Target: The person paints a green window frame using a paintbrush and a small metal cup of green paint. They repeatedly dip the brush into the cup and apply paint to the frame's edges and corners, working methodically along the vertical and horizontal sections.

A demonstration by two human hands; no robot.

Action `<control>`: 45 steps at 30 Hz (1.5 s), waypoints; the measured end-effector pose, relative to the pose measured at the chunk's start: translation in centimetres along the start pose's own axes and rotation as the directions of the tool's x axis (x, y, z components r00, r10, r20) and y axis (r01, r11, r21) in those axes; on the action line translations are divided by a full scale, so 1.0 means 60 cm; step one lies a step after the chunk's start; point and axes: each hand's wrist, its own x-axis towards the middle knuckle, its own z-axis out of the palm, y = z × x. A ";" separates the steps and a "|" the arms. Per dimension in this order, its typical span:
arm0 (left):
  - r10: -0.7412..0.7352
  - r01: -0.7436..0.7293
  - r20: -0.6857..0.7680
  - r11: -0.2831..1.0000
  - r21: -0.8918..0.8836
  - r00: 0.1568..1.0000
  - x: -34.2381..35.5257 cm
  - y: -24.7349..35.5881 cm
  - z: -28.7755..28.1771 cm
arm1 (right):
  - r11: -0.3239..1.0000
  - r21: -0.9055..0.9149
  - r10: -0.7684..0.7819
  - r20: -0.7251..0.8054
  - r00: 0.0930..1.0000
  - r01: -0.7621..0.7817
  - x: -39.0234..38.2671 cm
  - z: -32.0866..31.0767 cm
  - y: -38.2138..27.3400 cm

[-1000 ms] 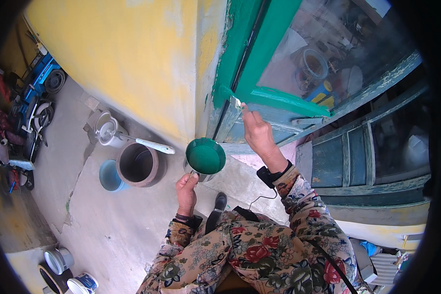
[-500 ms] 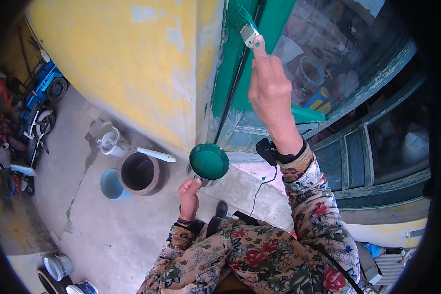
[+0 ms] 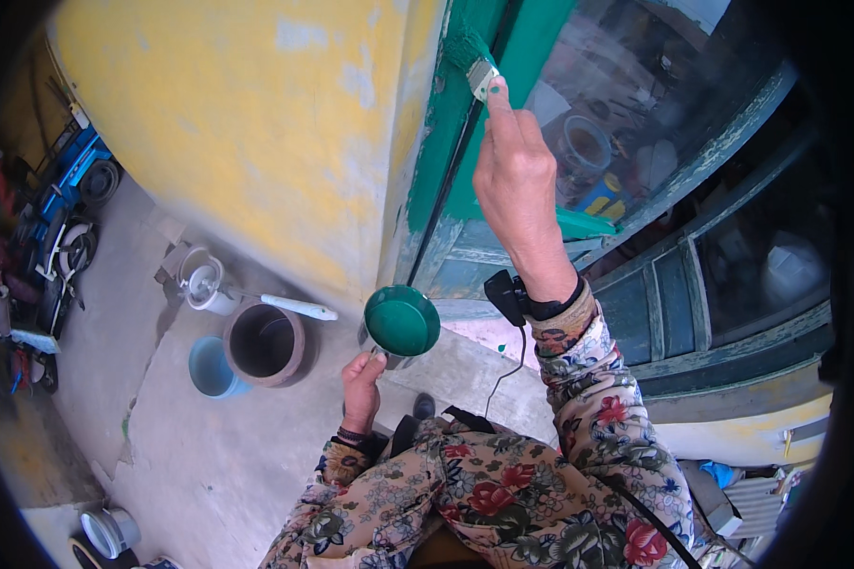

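A right hand (image 3: 522, 171) presses a flat brush (image 3: 482, 78) against a green door frame (image 3: 449, 114), its fingers closed around the handle, while a left hand (image 3: 362, 384) holds a can (image 3: 431, 318) below, thumb and fingers gripped on the near side; whether they clasp a handle cannot be told. Bristles spread sideways could stray onto the yellow wall (image 3: 237, 142) or the window glass (image 3: 626, 104), both close to the green wood. The can hangs in the air in one hand, and a tilt or loosened grip could spill its paint (image 3: 399, 327) onto the concrete floor (image 3: 218, 446). Glossy, wet-looking green fills the round, shiny-sided can. The brush has a pale band above its green bristles. Lower on the door, dull blue-grey panels (image 3: 503, 247) look flaked and rough; the wall is patchy and chalky. A thick-rimmed brown pot (image 3: 297, 365) stands beside a smooth light-blue bucket (image 3: 204, 356).
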 end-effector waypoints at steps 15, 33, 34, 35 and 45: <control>-0.079 0.060 0.203 0.993 0.097 0.976 0.022 0.066 -0.036 | 0.965 -0.198 0.215 0.210 0.954 -0.174 -0.010 0.014 -0.064; -0.110 0.064 0.331 0.987 0.148 0.937 0.049 0.080 -0.040 | 0.962 -0.028 0.263 0.382 0.886 -0.273 0.120 -0.055 -0.044; -0.128 0.077 0.341 0.984 0.160 0.931 0.051 0.081 -0.042 | 0.961 -0.066 0.271 0.400 0.875 -0.268 0.122 -0.055 -0.047; -0.138 0.085 0.349 0.983 0.163 0.927 0.051 0.080 -0.044 | 0.951 -0.130 0.308 0.486 0.818 -0.281 0.125 -0.056 -0.049; -0.126 0.079 0.361 0.987 0.141 0.924 0.065 0.087 -0.048 | 0.982 -0.136 0.173 0.392 0.903 -0.129 0.107 -0.059 -0.057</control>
